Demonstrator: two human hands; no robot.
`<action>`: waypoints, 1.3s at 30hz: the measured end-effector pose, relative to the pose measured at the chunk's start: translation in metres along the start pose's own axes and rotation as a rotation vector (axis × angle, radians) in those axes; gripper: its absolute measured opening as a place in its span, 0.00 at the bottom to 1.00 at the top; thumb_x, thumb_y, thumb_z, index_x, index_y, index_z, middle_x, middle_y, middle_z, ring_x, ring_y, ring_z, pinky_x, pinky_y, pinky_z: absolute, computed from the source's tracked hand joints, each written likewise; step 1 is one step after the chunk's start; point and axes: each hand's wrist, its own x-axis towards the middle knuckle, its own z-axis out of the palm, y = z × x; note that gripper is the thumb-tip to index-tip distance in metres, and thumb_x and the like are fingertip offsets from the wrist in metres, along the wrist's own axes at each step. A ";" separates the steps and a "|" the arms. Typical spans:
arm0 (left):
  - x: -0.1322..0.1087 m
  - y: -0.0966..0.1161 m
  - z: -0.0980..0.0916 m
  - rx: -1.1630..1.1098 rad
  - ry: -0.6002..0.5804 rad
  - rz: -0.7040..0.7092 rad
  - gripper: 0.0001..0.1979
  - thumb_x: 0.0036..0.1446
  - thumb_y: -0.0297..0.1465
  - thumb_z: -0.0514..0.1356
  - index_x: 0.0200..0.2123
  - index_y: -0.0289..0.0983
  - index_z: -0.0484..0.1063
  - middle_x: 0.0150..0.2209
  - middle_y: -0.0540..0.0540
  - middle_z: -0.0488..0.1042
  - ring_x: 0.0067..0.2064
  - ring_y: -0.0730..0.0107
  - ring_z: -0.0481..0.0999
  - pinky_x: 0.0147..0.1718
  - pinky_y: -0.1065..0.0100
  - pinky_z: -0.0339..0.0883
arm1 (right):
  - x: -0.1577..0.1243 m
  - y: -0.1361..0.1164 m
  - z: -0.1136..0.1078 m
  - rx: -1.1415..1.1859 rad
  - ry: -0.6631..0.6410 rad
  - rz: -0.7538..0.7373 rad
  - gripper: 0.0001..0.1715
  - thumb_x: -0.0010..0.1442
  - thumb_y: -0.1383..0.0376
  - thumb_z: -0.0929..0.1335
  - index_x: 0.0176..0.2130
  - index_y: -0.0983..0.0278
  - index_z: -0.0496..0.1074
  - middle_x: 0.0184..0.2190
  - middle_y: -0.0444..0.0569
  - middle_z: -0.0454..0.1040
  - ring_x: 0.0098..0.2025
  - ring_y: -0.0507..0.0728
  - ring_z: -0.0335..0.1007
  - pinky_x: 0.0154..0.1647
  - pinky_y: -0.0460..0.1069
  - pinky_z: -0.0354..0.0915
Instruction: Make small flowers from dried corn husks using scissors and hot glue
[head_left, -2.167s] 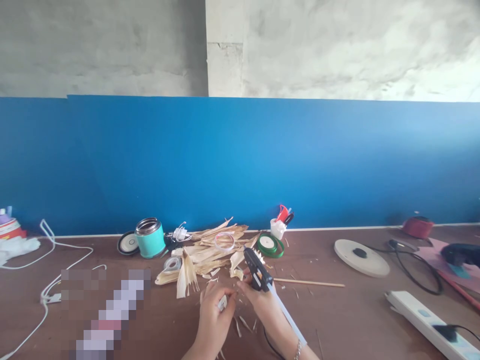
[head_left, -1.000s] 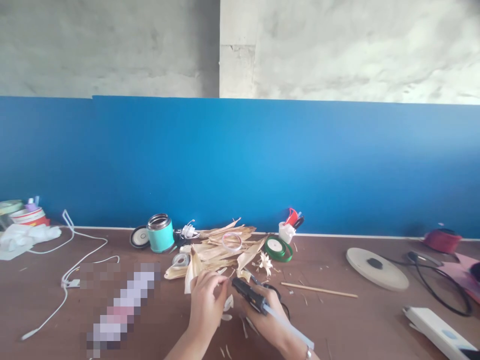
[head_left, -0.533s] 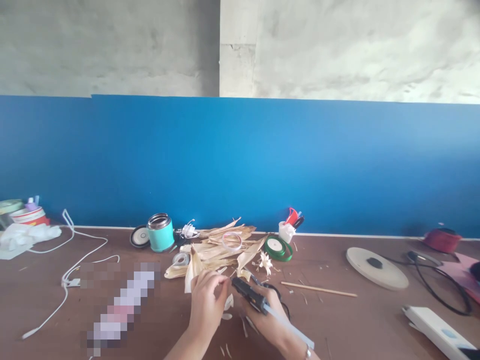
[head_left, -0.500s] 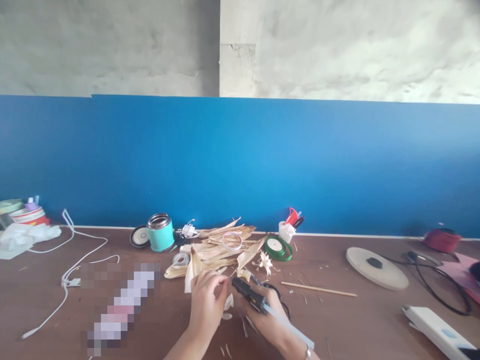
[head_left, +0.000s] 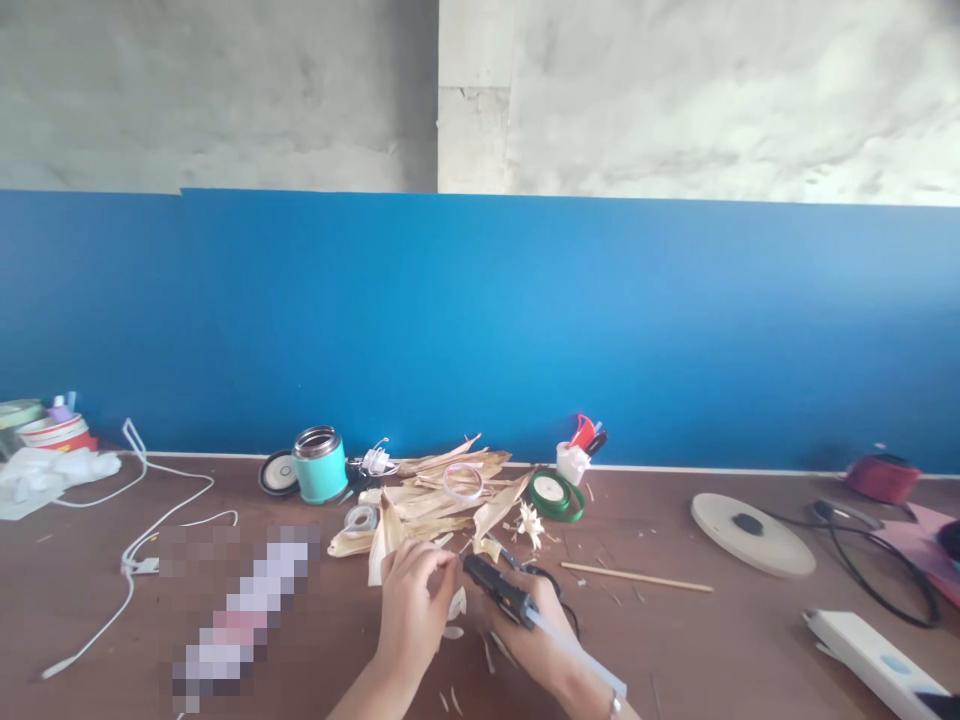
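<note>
My right hand [head_left: 529, 625] grips a black hot glue gun [head_left: 496, 587] with a clear glue stick poking out its back end; the nozzle points left toward my other hand. My left hand [head_left: 411, 605] pinches a small pale piece of corn husk [head_left: 455, 603] right at the nozzle, low over the brown table [head_left: 675, 640]. Just beyond both hands lies a heap of dried corn husks [head_left: 427, 505], with a small husk flower [head_left: 532, 522] to its right.
A teal jar [head_left: 319, 464], tape rolls [head_left: 361, 518], a green ribbon spool [head_left: 555, 493] and a cup of pens [head_left: 574, 458] stand near the blue wall. A wooden stick [head_left: 636, 577], white disc [head_left: 752, 521], black cables and power strip [head_left: 877, 662] lie right; white cable [head_left: 142, 540] left.
The glue gun dropped from upright to a low angle with its nozzle toward my left hand, which shifted up to the husk piece. In the last second nothing visibly moved.
</note>
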 end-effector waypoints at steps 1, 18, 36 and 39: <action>0.000 0.000 0.000 0.002 0.003 0.002 0.09 0.58 0.30 0.55 0.28 0.40 0.72 0.28 0.48 0.77 0.35 0.62 0.75 0.38 0.61 0.62 | 0.000 0.001 0.000 -0.006 0.002 0.002 0.11 0.53 0.68 0.64 0.28 0.67 0.75 0.23 0.45 0.75 0.26 0.53 0.67 0.26 0.43 0.61; -0.001 -0.001 0.001 -0.008 0.015 0.010 0.09 0.58 0.32 0.55 0.28 0.40 0.73 0.28 0.47 0.76 0.34 0.62 0.75 0.37 0.61 0.63 | 0.000 0.001 -0.001 0.022 0.019 -0.005 0.11 0.53 0.66 0.65 0.30 0.66 0.77 0.23 0.45 0.76 0.25 0.54 0.68 0.26 0.43 0.62; 0.001 0.001 -0.002 0.044 0.023 0.039 0.07 0.57 0.28 0.56 0.28 0.40 0.72 0.28 0.49 0.77 0.35 0.63 0.74 0.37 0.62 0.60 | 0.000 -0.004 -0.003 -0.029 0.010 0.004 0.11 0.52 0.66 0.64 0.30 0.65 0.77 0.23 0.45 0.75 0.25 0.54 0.68 0.27 0.43 0.62; 0.001 0.001 -0.002 0.042 0.030 0.049 0.07 0.56 0.28 0.57 0.27 0.40 0.72 0.27 0.49 0.76 0.34 0.63 0.74 0.36 0.63 0.60 | 0.000 -0.005 -0.003 -0.023 -0.004 -0.013 0.11 0.53 0.66 0.64 0.29 0.65 0.76 0.24 0.45 0.75 0.26 0.54 0.68 0.28 0.43 0.62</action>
